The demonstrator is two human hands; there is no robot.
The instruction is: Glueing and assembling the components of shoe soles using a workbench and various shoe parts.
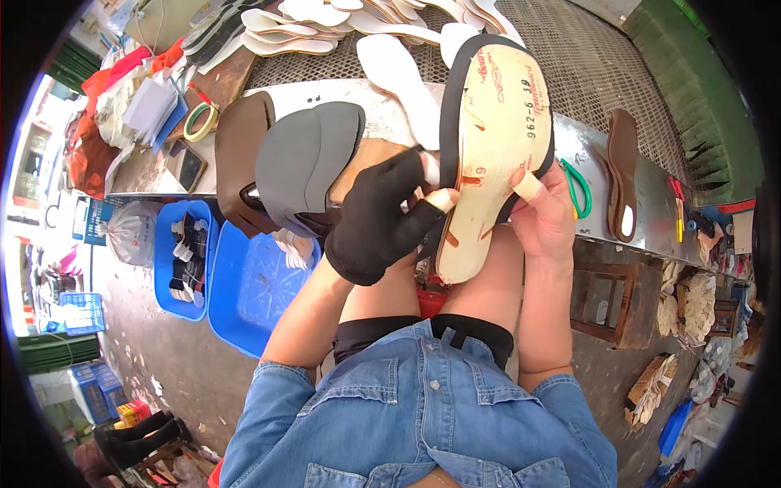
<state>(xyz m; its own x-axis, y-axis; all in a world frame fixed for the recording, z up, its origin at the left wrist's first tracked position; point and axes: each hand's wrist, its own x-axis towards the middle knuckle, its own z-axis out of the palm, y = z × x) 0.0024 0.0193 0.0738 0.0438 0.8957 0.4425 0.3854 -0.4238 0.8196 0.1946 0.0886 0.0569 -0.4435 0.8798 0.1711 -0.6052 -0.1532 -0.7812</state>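
Held up in front of me is a shoe insole (pixel 492 179), its pale board face toward me and a black covering folded round its edge. Small brown slots and printed marks show on the board. My left hand (pixel 378 220), in a black fingerless glove, is closed on the insole's left edge, thumb on the board and fingers partly hidden by the glove. My right hand (pixel 549 215), bare with tape round the thumb, grips the opposite edge. The thumb lies on the board; the fingers are behind it.
Grey sheet pieces (pixel 313 159) and brown ones (pixel 242 154) lie on the bench at left. White insoles (pixel 394 77) are piled on the mesh behind. Green-handled scissors (pixel 579 191) and a brown insole (pixel 622 175) lie at right. Blue tubs (pixel 256 285) stand on the floor at left.
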